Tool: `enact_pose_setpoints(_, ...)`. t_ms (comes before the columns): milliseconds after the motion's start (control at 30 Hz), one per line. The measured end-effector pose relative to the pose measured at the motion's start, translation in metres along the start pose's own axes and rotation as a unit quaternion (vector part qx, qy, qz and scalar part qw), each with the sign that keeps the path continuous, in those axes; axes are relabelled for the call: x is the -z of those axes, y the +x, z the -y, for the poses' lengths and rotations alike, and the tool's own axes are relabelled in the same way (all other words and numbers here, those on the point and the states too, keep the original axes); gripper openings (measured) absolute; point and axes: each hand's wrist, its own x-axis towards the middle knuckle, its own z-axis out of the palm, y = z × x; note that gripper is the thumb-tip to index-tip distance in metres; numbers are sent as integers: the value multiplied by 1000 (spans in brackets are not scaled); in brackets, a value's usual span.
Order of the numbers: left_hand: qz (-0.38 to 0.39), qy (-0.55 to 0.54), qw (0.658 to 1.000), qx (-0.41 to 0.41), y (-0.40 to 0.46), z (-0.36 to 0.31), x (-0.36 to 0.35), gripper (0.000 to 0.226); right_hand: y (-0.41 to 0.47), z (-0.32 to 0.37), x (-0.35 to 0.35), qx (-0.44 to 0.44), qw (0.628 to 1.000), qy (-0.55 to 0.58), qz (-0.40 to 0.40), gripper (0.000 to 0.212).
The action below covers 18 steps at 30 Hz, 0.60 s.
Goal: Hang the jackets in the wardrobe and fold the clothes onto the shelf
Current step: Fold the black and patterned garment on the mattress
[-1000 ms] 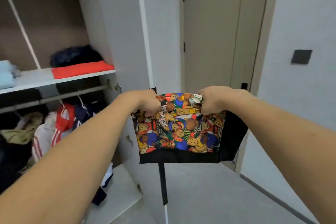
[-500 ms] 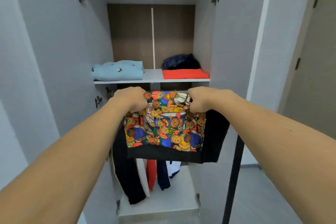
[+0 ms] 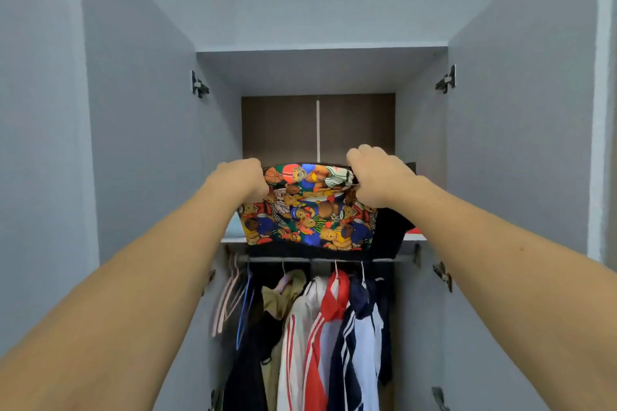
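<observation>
- Since 0.5 s ago, both arms have lifted the folded teddy-bear garment (image 3: pixel 309 210) from below the shelf (image 3: pixel 233 239) to shelf height, at its front edge.
- The left hand (image 3: pixel 242 178) and right hand (image 3: pixel 379 177) each grip a top corner, fingers curled round the cloth.
- Jackets (image 3: pixel 320 327) already hang on the rail (image 3: pixel 405 259) below.
- Judgement: next comes setting it down, probably mid-shelf.

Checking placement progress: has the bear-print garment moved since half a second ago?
Yes. The bear-print garment rose: its top was below the shelf edge, now above it.
</observation>
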Motion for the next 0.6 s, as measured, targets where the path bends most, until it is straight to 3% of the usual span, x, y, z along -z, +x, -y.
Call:
enact_pose_setpoints(233, -214, 35, 976, -5, 91, 15, 18, 20, 97, -18, -5, 21, 983, -85, -162, 41)
enact_pose_setpoints(600, -282, 66, 957, 21, 201, 0, -35, 15, 205, -63, -100, 53, 971, -70, -224, 39)
